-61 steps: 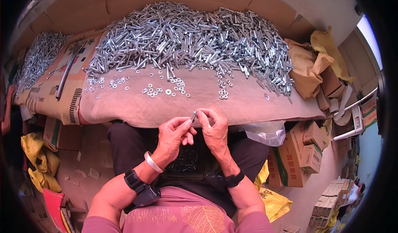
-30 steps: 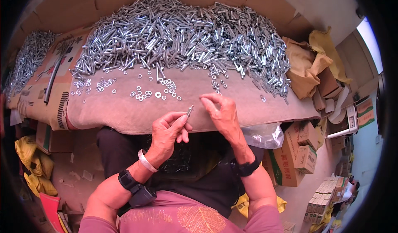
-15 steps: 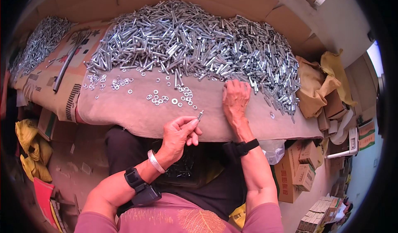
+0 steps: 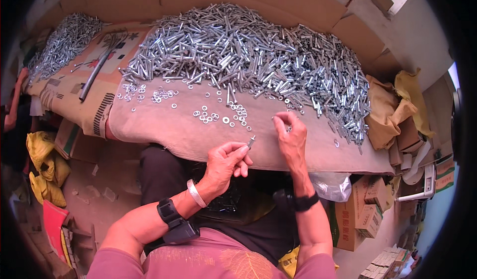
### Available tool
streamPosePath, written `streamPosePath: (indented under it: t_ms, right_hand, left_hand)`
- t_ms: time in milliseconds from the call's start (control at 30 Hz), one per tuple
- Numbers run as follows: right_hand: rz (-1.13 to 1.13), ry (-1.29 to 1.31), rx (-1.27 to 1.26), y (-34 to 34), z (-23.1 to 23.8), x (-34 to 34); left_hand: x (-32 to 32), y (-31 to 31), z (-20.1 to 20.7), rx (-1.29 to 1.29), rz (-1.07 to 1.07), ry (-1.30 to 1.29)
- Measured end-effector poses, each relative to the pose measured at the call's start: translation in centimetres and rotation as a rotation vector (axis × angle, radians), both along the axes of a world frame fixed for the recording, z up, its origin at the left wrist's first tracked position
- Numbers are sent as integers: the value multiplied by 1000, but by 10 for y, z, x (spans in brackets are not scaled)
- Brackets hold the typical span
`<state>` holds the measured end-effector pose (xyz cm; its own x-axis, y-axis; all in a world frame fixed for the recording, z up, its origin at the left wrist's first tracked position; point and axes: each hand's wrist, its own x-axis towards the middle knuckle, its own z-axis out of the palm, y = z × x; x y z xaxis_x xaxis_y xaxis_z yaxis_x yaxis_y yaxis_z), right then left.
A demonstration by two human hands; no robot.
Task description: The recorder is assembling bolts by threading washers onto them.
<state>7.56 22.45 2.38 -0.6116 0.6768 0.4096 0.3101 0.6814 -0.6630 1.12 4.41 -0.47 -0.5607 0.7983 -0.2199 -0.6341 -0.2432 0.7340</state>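
My left hand pinches a small bolt (stiff, light, likely slick) by its shank; my right hand fingers nip something tiny on the bench.

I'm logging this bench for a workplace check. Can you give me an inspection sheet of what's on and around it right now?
Surface: beige cloth-covered bench, printed brown cardboard sheet on its left part.
Job's things: big heap of shiny silver bolts; scattered small silver washers; one short silver bolt held by the left hand.
Clutter: second, smaller pile of bolts far left; long grey metal rod on the cardboard.
Hands: left hand pinches the short bolt below the bench edge; right hand rests on the cloth, fingertips pinching something small.
Cables: nothing seen.
Surroundings: brown cardboard boxes lower right, yellow cloth bags left, crumpled tan sacks right.
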Motion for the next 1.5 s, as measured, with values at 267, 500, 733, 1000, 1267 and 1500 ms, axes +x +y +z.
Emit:
streamPosePath:
  t_ms: [267,500,733,1000,1267,1500]
  right_hand:
    - [250,281,-790,-65,5,32]
    - [319,419,-953,-80,2,41]
    - [336,282,-949,-79,2,46]
    - [267,29,-868,-76,-11,32]
    - [414,486,-1310,-118,-5,6]
    - [478,97,-989,-125,-13,60]
  left_hand:
    - [11,-14,10,25,-115,-85]
    - [6,-31,5,97,-262,-340]
    - [6,-42,7,-65,-137,192]
    - [14,-43,7,-187,13,583]
    - [12,-38,7,-178,209,814]
    - [-25,-55,-2,-285,249,1182]
